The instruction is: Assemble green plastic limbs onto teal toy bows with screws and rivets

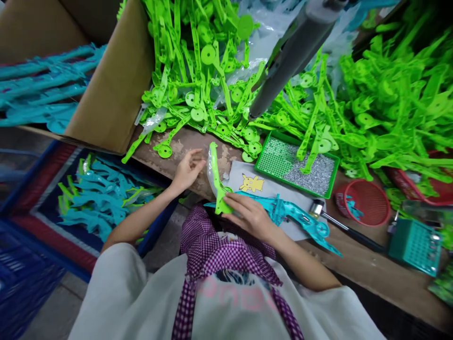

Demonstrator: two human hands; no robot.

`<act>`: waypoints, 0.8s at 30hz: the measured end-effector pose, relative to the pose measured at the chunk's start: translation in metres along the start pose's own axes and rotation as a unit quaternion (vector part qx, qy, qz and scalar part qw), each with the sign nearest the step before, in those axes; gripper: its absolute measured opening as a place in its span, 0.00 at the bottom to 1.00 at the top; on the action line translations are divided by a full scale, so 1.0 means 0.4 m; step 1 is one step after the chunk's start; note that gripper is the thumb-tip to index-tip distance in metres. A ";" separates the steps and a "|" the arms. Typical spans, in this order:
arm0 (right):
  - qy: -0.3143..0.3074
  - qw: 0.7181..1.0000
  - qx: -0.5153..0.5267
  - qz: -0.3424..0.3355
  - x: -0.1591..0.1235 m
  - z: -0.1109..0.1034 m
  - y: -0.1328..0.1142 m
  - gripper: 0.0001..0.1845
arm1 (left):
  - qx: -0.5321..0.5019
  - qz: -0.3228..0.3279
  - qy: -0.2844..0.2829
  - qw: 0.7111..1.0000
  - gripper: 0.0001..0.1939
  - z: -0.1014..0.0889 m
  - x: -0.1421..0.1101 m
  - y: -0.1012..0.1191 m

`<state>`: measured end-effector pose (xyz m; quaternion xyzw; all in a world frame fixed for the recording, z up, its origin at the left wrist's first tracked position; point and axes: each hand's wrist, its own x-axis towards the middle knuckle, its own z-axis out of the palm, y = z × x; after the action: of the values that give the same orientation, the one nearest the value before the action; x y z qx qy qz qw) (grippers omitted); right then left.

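My right hand [252, 216] grips the lower end of a bright green plastic part [220, 196] near the table's front edge. A piece of clear plastic [211, 172] lies along the part's left side. To the left of it, my left hand [189, 169] is raised, fingers loosely bent and apart, with nothing visible in them. A translucent blue plastic piece [283, 210], long and pointed, rests on a pale sheet with a yellow cartoon figure [252, 182], partly behind my right hand and forearm.
Green parts [198, 94] pile across the back under a dark post [293, 56]. A green tray [297, 163] of small metal pieces, a hammer [347, 229], a red basket [364, 203] and a teal basket [415, 245] stand right. Left are a cardboard box [109, 89] and a blue crate [38, 189].
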<state>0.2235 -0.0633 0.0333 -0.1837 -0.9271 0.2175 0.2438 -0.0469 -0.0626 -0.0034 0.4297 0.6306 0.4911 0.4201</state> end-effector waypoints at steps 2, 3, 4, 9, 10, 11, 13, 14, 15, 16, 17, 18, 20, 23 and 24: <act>0.030 0.999 -0.008 0.022 0.002 0.000 0.015 0.26 | 0.111 0.095 0.016 0.989 0.15 -0.005 0.012 -0.005; 0.030 0.999 -0.012 0.027 0.003 0.003 0.021 0.26 | 0.153 0.134 0.020 0.979 0.13 -0.007 0.016 -0.010; 0.023 0.999 -0.013 0.030 0.005 0.008 0.026 0.25 | 0.183 0.163 0.020 0.969 0.12 -0.008 0.019 -0.016; 0.010 0.999 -0.004 0.038 0.012 0.037 0.033 0.23 | 0.229 0.201 -0.003 0.952 0.15 0.002 0.026 -0.042; 0.014 0.999 -0.003 0.040 0.014 0.041 0.032 0.24 | 0.233 0.200 -0.008 0.952 0.16 0.005 0.028 -0.045; 0.019 0.999 -0.002 0.042 0.015 0.044 0.032 0.24 | 0.236 0.199 -0.012 0.951 0.17 0.008 0.031 -0.046; 0.028 0.999 -0.005 0.043 0.018 0.047 0.031 0.25 | 0.242 0.202 -0.019 0.949 0.18 0.013 0.036 -0.047; 0.033 0.999 -0.007 0.042 0.020 0.048 0.031 0.25 | 0.243 0.206 -0.023 0.948 0.18 0.015 0.039 -0.047; 0.037 0.998 -0.009 0.040 0.022 0.049 0.031 0.25 | 0.243 0.212 -0.025 0.946 0.19 0.018 0.042 -0.048; 0.038 0.999 -0.011 0.038 0.024 0.049 0.032 0.25 | 0.244 0.217 -0.027 0.945 0.19 0.020 0.044 -0.048; 0.037 0.999 -0.014 0.036 0.026 0.050 0.033 0.24 | 0.247 0.220 -0.028 0.943 0.19 0.023 0.047 -0.049; 0.034 0.999 -0.016 0.037 0.028 0.050 0.034 0.23 | 0.250 0.222 -0.029 0.942 0.19 0.026 0.049 -0.050; 0.026 0.999 -0.021 0.043 0.032 0.051 0.037 0.22 | 0.257 0.221 -0.032 0.940 0.19 0.030 0.053 -0.052; 0.013 0.998 -0.023 0.056 0.037 0.051 0.043 0.22 | 0.264 0.216 -0.039 0.939 0.18 0.034 0.058 -0.054; 0.010 0.998 -0.021 0.058 0.038 0.050 0.046 0.22 | 0.264 0.216 -0.040 0.939 0.18 0.035 0.058 -0.055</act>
<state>0.2046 -0.0475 0.0142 -0.2445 -0.9169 0.2096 0.2357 -0.0429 -0.0399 -0.0298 0.6705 0.6123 0.3682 0.2001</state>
